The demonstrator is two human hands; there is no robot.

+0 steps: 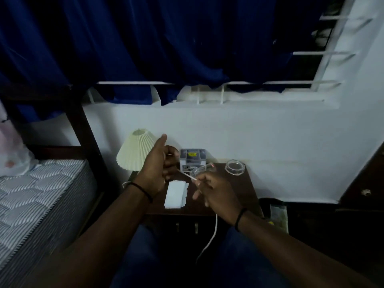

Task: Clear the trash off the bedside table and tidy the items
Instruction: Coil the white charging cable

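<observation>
My left hand hovers over the dark wooden bedside table, fingers curled and thumb up; a small white bit shows between its fingers. My right hand pinches a thin white stick that points toward the left hand. A folded white tissue lies on the table below both hands. Behind them stands a small grey and white box, with a clear plastic piece in front of it. A clear glass ashtray sits at the table's back right.
A cream pleated lamp shade stands at the table's back left. A bed with a striped mattress lies to the left. A white cable hangs over the table's front. A bin with trash sits to the right.
</observation>
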